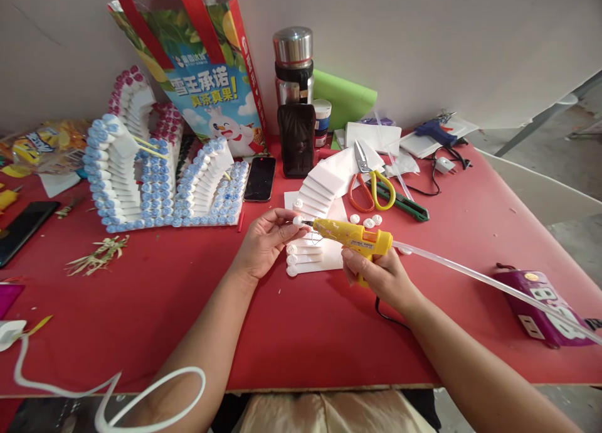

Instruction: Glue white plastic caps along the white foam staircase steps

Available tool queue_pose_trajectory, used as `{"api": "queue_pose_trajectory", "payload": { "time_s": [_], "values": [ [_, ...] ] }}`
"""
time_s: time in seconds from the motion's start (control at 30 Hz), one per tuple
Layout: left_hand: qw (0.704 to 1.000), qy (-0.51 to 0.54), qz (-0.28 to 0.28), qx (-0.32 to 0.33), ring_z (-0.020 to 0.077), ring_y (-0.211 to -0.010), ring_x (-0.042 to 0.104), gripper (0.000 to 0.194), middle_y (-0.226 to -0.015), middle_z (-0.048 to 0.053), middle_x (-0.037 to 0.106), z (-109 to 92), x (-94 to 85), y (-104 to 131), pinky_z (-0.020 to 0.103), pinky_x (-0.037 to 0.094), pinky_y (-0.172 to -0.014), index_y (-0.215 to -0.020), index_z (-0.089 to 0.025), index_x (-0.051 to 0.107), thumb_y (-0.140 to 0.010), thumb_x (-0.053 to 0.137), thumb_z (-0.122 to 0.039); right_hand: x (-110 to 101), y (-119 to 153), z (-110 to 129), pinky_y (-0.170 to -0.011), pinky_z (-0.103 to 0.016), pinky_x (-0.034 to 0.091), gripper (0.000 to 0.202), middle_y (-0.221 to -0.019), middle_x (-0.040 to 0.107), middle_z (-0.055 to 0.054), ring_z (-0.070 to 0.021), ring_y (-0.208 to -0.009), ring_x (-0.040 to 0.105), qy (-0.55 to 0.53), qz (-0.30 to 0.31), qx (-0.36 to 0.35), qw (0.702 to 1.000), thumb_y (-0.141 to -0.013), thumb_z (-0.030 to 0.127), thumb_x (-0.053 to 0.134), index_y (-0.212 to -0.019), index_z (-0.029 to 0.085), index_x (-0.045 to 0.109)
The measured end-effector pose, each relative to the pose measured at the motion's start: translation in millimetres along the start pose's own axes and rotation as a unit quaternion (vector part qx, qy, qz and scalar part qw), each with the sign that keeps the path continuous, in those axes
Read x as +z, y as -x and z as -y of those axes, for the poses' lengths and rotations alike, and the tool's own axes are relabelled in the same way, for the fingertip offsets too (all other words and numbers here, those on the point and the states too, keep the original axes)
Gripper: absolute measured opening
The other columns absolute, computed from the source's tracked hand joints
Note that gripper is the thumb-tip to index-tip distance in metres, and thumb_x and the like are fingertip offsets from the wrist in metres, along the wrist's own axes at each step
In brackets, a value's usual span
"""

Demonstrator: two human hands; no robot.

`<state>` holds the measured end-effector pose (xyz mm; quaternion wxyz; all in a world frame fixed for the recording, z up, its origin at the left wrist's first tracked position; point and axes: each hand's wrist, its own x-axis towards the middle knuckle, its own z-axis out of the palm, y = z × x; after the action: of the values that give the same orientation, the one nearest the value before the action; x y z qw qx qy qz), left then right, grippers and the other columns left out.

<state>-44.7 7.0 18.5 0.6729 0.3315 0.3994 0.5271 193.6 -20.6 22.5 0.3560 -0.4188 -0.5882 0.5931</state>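
right hand (379, 275) gripping glue gun (353, 235), left hand (266, 238) pinching white cap (297, 221)

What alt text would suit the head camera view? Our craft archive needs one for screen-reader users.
Over a red table, the right hand holds a yellow glue gun with its nozzle at a small white cap pinched in the left hand. Behind lie white foam strips, scissors, a phone and a stepped model of blue and pink caps.
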Motion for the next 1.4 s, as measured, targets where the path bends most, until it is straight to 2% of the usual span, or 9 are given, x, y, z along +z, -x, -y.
{"api": "queue_pose_trajectory", "payload": {
  "time_s": [0.33,0.8,1.03,1.2,1.4],
  "values": [
    [1.000,-0.011,0.001,0.025,0.0142,-0.087,0.075,0.022,-0.090,0.002,0.076,1.1,0.2,-0.1,0.024,0.059,-0.086,-0.097,-0.018,0.072,-0.078,0.082,-0.016,-0.4,-0.3,1.2,-0.052,-0.027,0.039,0.040,-0.057,0.054,0.002,-0.0113,-0.054,0.047,0.017,-0.003,-0.001,1.000,-0.097,0.047,0.059,-0.069,0.019,0.055],
    [0.989,-0.094,-0.030,0.115,0.0171,-0.081,0.074,0.026,-0.088,0.003,0.076,2.4,4.7,0.1,0.030,0.058,-0.082,-0.098,-0.017,0.070,-0.076,0.084,-0.020,-1.2,-0.5,0.6,-0.052,-0.027,0.037,0.041,-0.056,0.054,0.001,-0.0111,-0.053,0.046,0.015,-0.001,0.011,1.000,-0.098,0.048,0.058,-0.069,0.019,0.055],
    [0.990,-0.083,-0.049,0.100,0.0174,-0.078,0.074,0.029,-0.086,0.003,0.075,1.3,5.1,-0.3,0.031,0.057,-0.083,-0.095,-0.018,0.071,-0.072,0.087,-0.025,0.1,0.0,1.7,-0.054,-0.029,0.040,0.036,-0.059,0.056,0.001,-0.0129,-0.055,0.049,-0.012,-0.002,0.000,1.000,-0.097,0.047,0.059,-0.074,0.019,0.057],
    [0.993,-0.081,-0.029,0.081,0.0198,-0.084,0.075,0.029,-0.086,0.004,0.076,2.0,4.3,-0.2,0.033,0.057,-0.086,-0.097,-0.018,0.071,-0.075,0.086,-0.028,-0.2,0.1,6.2,-0.058,-0.029,0.042,0.033,-0.064,0.057,0.000,-0.0132,-0.059,0.051,-0.030,-0.002,-0.036,0.999,-0.099,0.044,0.057,-0.077,0.019,0.059],
    [0.994,-0.077,-0.009,0.075,0.0177,-0.083,0.075,0.026,-0.090,0.005,0.077,2.3,3.8,0.7,0.030,0.057,-0.085,-0.100,-0.017,0.071,-0.078,0.083,-0.025,-1.0,1.1,0.8,-0.053,-0.028,0.037,0.038,-0.060,0.052,0.001,-0.0126,-0.055,0.047,-0.044,-0.007,-0.016,0.999,-0.097,0.046,0.059,-0.070,0.020,0.053]
  ]
}}
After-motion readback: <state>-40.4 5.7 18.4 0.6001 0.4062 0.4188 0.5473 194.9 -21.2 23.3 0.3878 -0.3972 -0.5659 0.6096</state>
